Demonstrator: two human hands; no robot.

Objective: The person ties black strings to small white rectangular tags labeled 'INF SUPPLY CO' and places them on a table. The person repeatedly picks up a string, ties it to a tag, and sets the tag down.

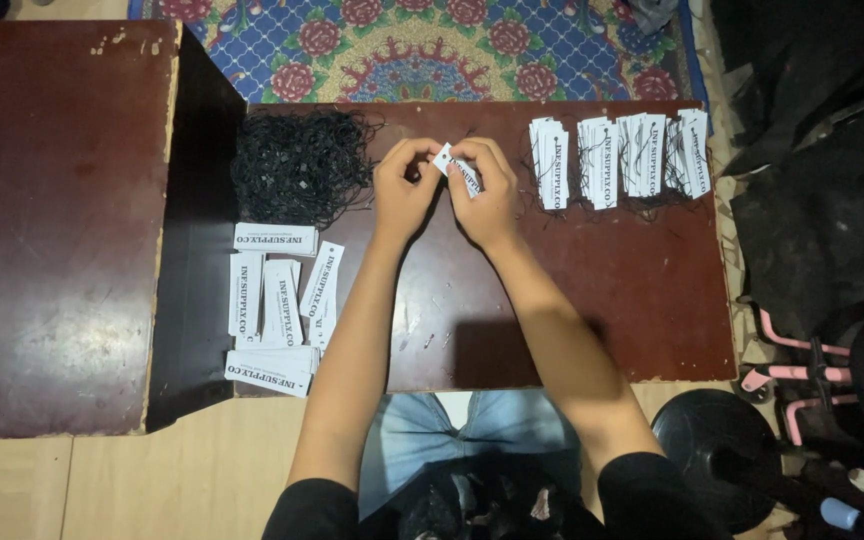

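My left hand (404, 190) and my right hand (487, 195) meet over the middle of a low dark red-brown table (612, 290). Together they pinch one small white paper tag (457, 168) with black print, tilted between the fingertips. The left fingers close on its near end, where a thin black string seems to be, though it is too small to tell. A heap of black strings (297, 165) lies just left of my hands. Loose white tags (277, 305) lie at the table's left front. Stacks of strung tags (617, 155) stand in a row at the back right.
A second, larger dark table (57, 220) adjoins on the left. A blue floral rug (422, 45) lies beyond the table. On the right are dark cloth (812, 200), a pink-framed object (832, 370) and a black round base (717, 440). My knees in jeans are under the front edge.
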